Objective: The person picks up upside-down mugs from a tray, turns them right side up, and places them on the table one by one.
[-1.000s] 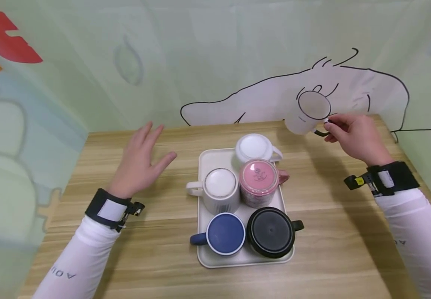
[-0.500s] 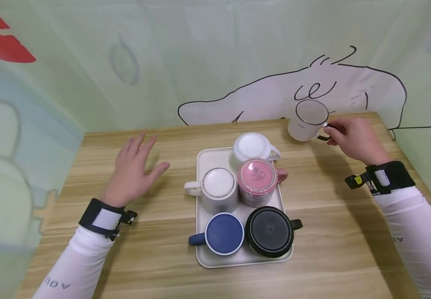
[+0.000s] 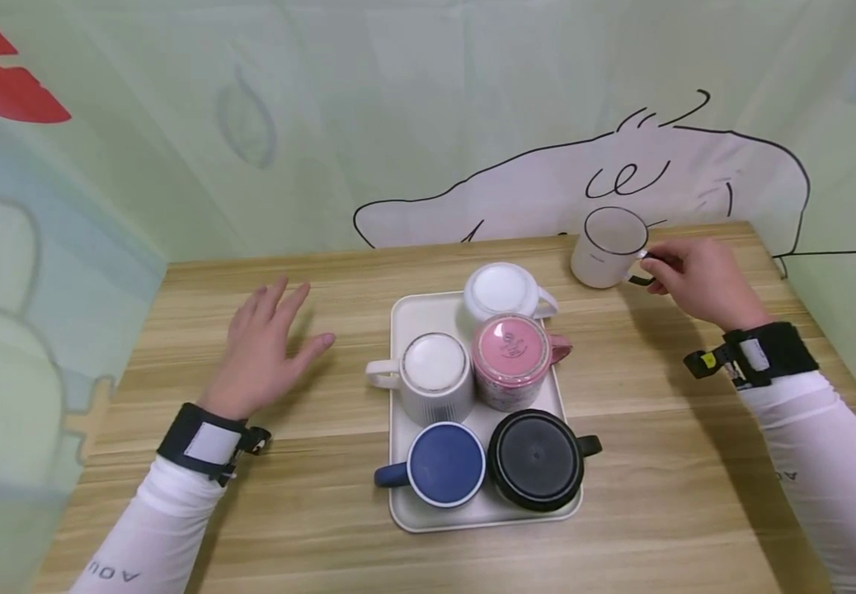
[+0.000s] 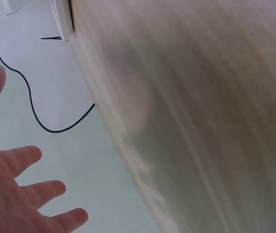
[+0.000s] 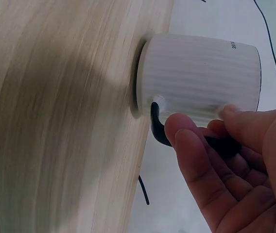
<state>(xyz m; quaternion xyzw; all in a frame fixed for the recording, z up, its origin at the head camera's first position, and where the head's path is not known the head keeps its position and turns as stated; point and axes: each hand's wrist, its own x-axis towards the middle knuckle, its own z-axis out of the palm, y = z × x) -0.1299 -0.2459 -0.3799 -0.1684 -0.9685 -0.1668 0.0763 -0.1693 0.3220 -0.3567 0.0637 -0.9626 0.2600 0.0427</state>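
Observation:
Near the table's back right edge, my right hand (image 3: 706,280) grips the black handle (image 5: 160,128) of a white mug (image 3: 606,252). The mug is upright with a dark rim, its base at or just above the wood. In the right wrist view the thumb presses by the handle's upper end and fingers curl round it. My left hand (image 3: 261,355) hovers over the left part of the table, fingers spread and holding nothing; its fingers (image 4: 43,191) also show in the left wrist view.
A pale tray (image 3: 487,522) in the middle bears several upside-down mugs: a white one (image 3: 502,290), a ribbed white one (image 3: 435,363), a pink one (image 3: 513,355), a blue one (image 3: 446,464) and a black one (image 3: 538,458). Some handles overhang its sides. A printed curtain (image 3: 398,107) stands behind.
The white mug has come down to the table surface and turned from tilted to upright, still in my right hand. My left hand has drifted slightly left and lower.

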